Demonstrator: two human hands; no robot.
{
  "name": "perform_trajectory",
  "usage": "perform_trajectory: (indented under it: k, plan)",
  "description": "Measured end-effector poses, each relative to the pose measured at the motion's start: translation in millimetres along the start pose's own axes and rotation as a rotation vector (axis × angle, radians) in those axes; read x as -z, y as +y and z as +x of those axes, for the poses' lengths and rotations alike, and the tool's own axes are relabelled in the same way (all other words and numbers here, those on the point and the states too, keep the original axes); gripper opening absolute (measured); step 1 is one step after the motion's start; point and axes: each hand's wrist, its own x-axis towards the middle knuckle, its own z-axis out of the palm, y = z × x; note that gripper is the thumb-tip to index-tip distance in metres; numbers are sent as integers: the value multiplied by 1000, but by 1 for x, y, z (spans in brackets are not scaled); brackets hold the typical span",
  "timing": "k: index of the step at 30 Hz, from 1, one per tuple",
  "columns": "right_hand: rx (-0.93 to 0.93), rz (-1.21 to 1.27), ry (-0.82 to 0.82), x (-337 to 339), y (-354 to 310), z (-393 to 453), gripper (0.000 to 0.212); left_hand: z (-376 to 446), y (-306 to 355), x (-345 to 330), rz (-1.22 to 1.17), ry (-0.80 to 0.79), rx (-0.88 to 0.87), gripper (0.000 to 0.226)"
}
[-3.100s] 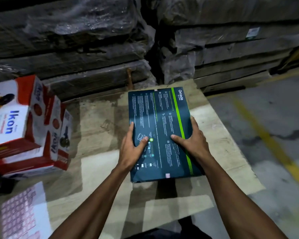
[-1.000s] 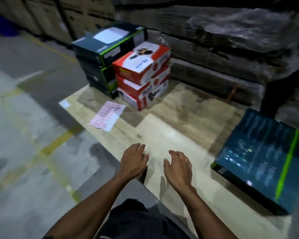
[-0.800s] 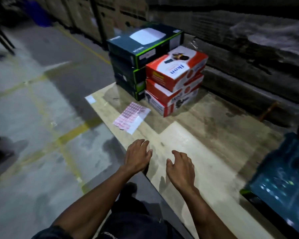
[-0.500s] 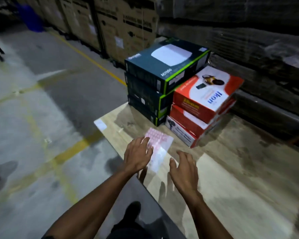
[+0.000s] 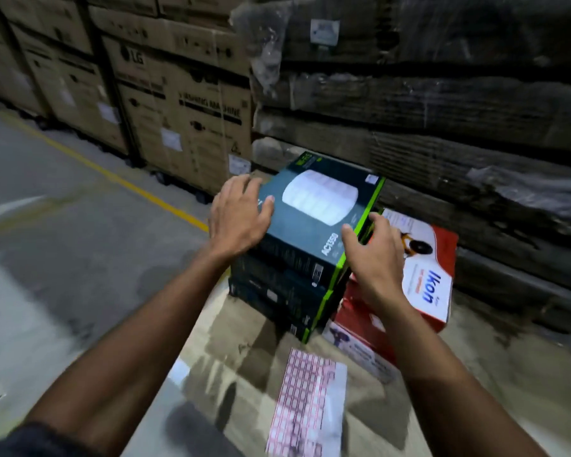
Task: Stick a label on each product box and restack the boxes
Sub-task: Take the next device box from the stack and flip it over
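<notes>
Both hands (image 5: 305,232) clasp the smooth, rectangular top dark box (image 5: 314,222).

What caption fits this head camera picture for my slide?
Both hands, left and right, take hold of the top dark box beside the red boxes, label sheet below.
</notes>
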Motion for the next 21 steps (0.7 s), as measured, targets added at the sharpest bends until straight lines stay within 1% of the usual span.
perform_trajectory:
  k: [2,5,7,10,12,15,18,21]
  plan:
    - [-77,-36,-53,-5,-6,32,72,34,0,-7,36,-103,-17,49]
    - [-176,-55,-156,-14,-7,66,85,74,-5,-25,64,-313,-36,55]
    - [-246,-67,-202,-22,-5,80,94,93,-16,-40,43,-429,-12,63]
    - [-320,-93,-232,-36,1,90,102,110,-32,-53,-6,-607,42,85]
    - [-344,-94,-231,-44,4,95,105,115,-37,-57,-57,-722,48,88]
    - [-370,-81,-202,-55,5,100,102,116,-40,-61,-191,-792,57,81]
    - [-384,-76,-197,-61,5,99,100,110,-44,-65,-392,-791,85,76]
    - [-374,-94,-192,-60,4,93,99,105,-48,-65,-500,-790,114,75]
